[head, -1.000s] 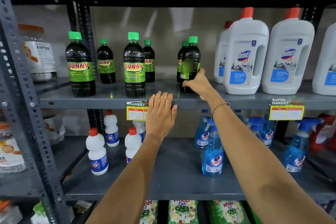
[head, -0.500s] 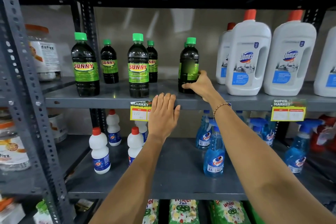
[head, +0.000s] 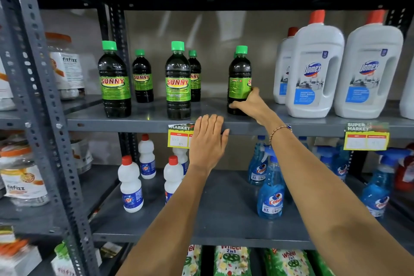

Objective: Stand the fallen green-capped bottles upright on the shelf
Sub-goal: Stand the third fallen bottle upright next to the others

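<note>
Several dark green-capped SUNNY bottles stand upright on the grey shelf [head: 145,119]. The rightmost green-capped bottle [head: 239,74] stands upright with its label turned sideways; my right hand [head: 251,104] grips its lower part. Another green cap peeks out just behind it. Two front bottles [head: 114,83] [head: 178,83] and two rear bottles [head: 142,77] [head: 195,76] stand to the left. My left hand [head: 208,141] rests flat on the shelf's front edge, fingers together, holding nothing.
White Domex jugs [head: 313,69] with red caps stand right of the held bottle. Below are small white bottles [head: 131,184] and blue spray bottles [head: 270,192]. Price tags [head: 179,136] hang on the shelf edge. A perforated steel upright [head: 42,105] stands at left.
The held bottle has gone from tilted to upright and shifted slightly. My right hand slid lower on it. My left hand stays on the shelf edge.
</note>
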The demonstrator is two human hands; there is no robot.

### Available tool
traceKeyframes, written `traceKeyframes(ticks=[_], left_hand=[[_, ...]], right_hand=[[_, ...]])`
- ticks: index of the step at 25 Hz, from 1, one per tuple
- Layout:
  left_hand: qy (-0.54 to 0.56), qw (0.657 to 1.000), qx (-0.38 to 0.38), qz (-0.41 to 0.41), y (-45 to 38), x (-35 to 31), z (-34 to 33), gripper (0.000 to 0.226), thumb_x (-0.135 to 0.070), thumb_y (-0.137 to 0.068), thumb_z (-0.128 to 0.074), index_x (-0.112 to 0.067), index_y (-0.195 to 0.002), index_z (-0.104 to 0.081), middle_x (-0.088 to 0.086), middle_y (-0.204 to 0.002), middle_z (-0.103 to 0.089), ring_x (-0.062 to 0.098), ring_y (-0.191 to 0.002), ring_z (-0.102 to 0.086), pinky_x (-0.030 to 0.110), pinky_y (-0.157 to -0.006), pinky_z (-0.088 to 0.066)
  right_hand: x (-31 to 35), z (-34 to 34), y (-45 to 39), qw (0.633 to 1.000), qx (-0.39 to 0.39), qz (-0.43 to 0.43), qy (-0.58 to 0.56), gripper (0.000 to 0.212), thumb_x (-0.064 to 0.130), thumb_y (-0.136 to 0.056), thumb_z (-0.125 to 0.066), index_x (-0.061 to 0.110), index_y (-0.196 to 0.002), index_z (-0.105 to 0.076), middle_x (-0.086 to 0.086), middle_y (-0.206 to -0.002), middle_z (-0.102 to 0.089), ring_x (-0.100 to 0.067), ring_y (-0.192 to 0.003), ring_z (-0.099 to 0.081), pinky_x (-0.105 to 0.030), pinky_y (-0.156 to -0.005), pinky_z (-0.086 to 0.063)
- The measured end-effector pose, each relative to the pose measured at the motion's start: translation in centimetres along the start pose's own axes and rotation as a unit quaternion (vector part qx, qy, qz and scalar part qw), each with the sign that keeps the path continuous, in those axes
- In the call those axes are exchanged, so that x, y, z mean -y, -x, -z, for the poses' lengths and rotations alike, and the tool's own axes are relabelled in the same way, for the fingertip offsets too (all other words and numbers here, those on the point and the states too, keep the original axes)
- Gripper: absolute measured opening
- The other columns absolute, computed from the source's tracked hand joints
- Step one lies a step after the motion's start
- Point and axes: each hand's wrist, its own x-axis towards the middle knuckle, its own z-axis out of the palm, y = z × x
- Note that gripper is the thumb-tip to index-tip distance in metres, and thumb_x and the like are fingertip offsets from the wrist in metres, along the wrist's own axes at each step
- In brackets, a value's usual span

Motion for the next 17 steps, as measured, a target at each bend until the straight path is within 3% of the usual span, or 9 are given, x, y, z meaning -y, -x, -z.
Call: traceKeyframes(ticks=[2,6,10,14,17], left_hand=[[0.003,1.0,-0.005,-0.005,0.04,-0.04,-0.1,0.04,-0.034,-0.099,-0.032,-0.007,-0.118,-0.055,0.011,-0.115,-0.061,0.031,-0.11,-0.056,0.04,-0.107,-0.031],[0.003,1.0,-0.012,-0.005,0.04,0.11,-0.23,0.039,-0.033,-0.099,-0.035,-0.006,-0.119,-0.053,0.012,-0.116,-0.061,0.032,-0.111,-0.055,0.041,-0.107,-0.03],[0.006,1.0,-0.013,-0.007,0.15,-0.05,-0.2,0.039,-0.033,-0.099,-0.036,-0.006,-0.119,-0.055,0.012,-0.116,-0.061,0.032,-0.111,-0.055,0.041,-0.107,-0.03],[0.008,1.0,-0.014,-0.006,0.09,0.02,-0.15,0.038,-0.032,-0.099,-0.036,-0.006,-0.119,-0.054,0.012,-0.116,-0.061,0.032,-0.111,-0.054,0.041,-0.106,-0.03],[0.01,1.0,-0.018,-0.009,0.11,-0.04,-0.22,0.037,-0.033,-0.099,-0.035,-0.006,-0.119,-0.052,0.012,-0.115,-0.061,0.032,-0.111,-0.054,0.04,-0.106,-0.03]], right_hand=[[0.1,0.25,0.25,1.0,-0.006,0.002,0.001,0.08,0.02,-0.071,-0.082,0.004,-0.131,-0.032,-0.011,-0.128,-0.053,-0.024,-0.119,-0.052,-0.03,-0.09,-0.043],[0.41,0.2,0.77,0.999,-0.019,0.021,0.041,0.095,0.04,-0.057,-0.087,0.007,-0.13,-0.035,-0.009,-0.129,-0.051,-0.025,-0.119,-0.051,-0.04,-0.099,-0.046],[-0.01,0.42,0.34,1.0,0.009,-0.002,-0.025,0.072,0.013,-0.07,-0.078,0.004,-0.128,-0.036,-0.011,-0.121,-0.057,-0.023,-0.115,-0.056,-0.031,-0.091,-0.047],[0.02,0.2,0.26,1.0,0.005,0.017,-0.002,0.101,0.039,-0.053,-0.089,0.006,-0.132,-0.035,-0.006,-0.125,-0.052,-0.022,-0.119,-0.052,-0.037,-0.102,-0.045],[-0.22,0.29,-0.05,0.999,0.038,-0.007,-0.026,0.081,0.02,-0.069,-0.082,0.004,-0.132,-0.034,-0.007,-0.121,-0.054,-0.022,-0.115,-0.053,-0.031,-0.092,-0.045]])
